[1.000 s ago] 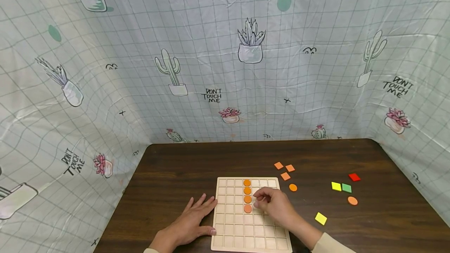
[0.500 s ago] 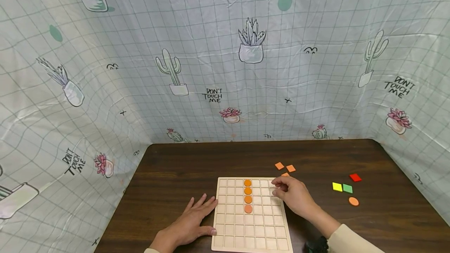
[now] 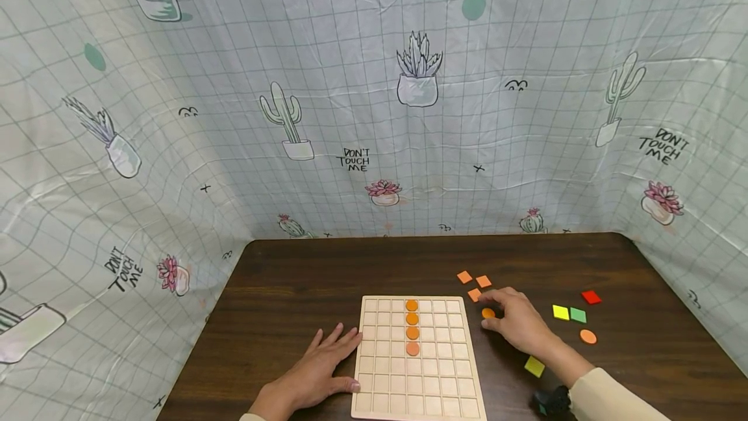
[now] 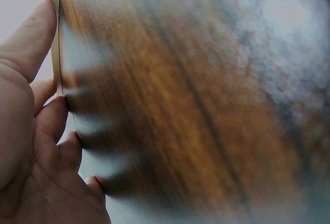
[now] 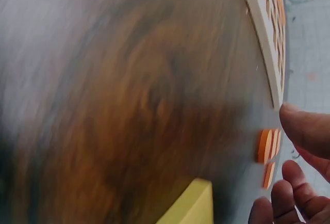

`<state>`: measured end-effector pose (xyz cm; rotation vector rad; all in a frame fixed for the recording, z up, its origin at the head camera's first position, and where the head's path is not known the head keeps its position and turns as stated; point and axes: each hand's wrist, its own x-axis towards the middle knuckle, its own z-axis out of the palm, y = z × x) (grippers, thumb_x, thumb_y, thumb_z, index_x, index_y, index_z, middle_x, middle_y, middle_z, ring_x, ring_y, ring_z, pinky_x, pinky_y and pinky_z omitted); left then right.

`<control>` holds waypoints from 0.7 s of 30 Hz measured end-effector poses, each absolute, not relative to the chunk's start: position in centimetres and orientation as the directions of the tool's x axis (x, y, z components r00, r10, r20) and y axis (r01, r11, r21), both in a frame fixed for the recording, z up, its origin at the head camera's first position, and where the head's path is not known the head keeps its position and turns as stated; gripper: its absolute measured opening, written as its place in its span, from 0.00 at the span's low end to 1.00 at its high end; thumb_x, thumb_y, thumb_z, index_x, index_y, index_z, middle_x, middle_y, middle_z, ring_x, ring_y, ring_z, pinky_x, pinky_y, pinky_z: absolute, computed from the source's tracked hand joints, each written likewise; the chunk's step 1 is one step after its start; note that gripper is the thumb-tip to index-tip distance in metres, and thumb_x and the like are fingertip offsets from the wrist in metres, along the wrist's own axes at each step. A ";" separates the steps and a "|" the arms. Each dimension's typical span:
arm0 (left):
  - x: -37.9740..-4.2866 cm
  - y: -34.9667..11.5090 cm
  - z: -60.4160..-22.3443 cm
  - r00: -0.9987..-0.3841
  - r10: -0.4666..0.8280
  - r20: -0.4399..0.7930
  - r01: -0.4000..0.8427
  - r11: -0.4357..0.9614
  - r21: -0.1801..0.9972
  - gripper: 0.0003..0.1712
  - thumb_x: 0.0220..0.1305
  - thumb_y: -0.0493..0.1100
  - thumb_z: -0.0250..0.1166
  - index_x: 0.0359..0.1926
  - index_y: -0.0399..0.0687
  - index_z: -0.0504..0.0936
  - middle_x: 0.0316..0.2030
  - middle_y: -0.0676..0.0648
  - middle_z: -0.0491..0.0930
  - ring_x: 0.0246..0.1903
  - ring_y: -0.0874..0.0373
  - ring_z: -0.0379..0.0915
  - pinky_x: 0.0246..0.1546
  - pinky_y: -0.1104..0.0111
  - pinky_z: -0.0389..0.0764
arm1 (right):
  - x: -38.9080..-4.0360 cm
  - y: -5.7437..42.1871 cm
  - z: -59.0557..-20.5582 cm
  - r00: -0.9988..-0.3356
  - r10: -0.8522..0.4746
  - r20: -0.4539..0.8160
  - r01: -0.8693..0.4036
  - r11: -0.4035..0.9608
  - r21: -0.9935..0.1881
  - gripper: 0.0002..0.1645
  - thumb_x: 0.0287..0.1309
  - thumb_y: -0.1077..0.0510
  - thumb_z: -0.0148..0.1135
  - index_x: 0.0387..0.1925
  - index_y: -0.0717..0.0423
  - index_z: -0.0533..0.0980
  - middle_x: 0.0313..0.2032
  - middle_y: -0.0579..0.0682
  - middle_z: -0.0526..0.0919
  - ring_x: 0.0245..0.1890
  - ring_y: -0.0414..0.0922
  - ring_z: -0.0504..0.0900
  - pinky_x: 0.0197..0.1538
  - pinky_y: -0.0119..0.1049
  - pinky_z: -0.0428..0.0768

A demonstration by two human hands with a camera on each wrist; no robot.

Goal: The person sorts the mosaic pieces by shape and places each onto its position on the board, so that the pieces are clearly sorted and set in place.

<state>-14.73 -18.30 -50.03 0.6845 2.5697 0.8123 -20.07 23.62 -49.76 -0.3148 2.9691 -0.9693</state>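
My left hand [image 3: 315,372] rests on the table with fingers spread, thumb and fingertips at the left edge of a pale wooden grid board [image 3: 386,385]. In the left wrist view the fingertips of the left hand [image 4: 46,146] meet the table and the thumb touches the board's rim [image 4: 56,48]. One column of the board holds several orange discs [image 3: 412,319], the nearest one paler. Right of the board, my right hand [image 3: 519,325] is low over the table, thumb and fingers apart around a loose orange disc [image 3: 487,312], with nothing gripped.
Orange square tiles [image 3: 464,277] lie behind the right hand. Farther right are a yellow tile [image 3: 560,312], a green tile [image 3: 578,314], a red tile [image 3: 591,297] and a light orange disc [image 3: 587,336]. Another yellow tile [image 3: 534,366] lies beneath the right forearm. A patterned curtain [image 3: 350,115] surrounds the table.
My right hand has moved right, from over the board to the loose orange disc beside it, and its fingers have spread. The left hand and the discs on the board stay put.
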 end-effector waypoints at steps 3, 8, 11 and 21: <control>-14.7 -18.3 -50.0 -0.817 0.545 -0.189 0.338 0.718 0.609 0.53 0.64 0.62 0.70 0.83 0.50 0.60 0.82 0.45 0.57 0.84 0.39 0.41 0.80 0.34 0.35 | -20.2 24.2 -50.1 -0.979 -0.197 0.052 -0.190 0.789 -0.584 0.22 0.60 0.59 0.78 0.56 0.53 0.84 0.56 0.57 0.82 0.49 0.54 0.79 0.49 0.53 0.81; -14.7 -18.3 -50.0 -0.816 0.546 -0.189 0.338 0.716 0.610 0.53 0.64 0.62 0.70 0.83 0.50 0.60 0.82 0.45 0.56 0.84 0.39 0.41 0.80 0.34 0.35 | -20.6 24.8 -50.6 -0.977 -0.207 0.048 -0.194 0.781 -0.593 0.21 0.60 0.61 0.77 0.55 0.53 0.85 0.55 0.57 0.81 0.48 0.53 0.79 0.49 0.52 0.81; -14.7 -18.4 -50.0 -0.815 0.547 -0.190 0.337 0.715 0.612 0.53 0.64 0.62 0.70 0.83 0.50 0.60 0.83 0.45 0.56 0.84 0.39 0.41 0.80 0.34 0.35 | -20.8 25.1 -50.7 -0.978 -0.202 0.044 -0.187 0.773 -0.606 0.20 0.60 0.62 0.76 0.54 0.52 0.86 0.55 0.57 0.82 0.47 0.52 0.80 0.49 0.49 0.81; -14.8 -18.4 -50.2 -0.816 0.548 -0.184 0.340 0.713 0.614 0.53 0.64 0.63 0.70 0.83 0.51 0.60 0.83 0.45 0.56 0.84 0.39 0.40 0.80 0.33 0.35 | -21.1 25.3 -50.7 -0.980 -0.198 0.030 -0.175 0.772 -0.611 0.18 0.60 0.63 0.76 0.53 0.54 0.87 0.53 0.56 0.82 0.45 0.50 0.81 0.48 0.49 0.81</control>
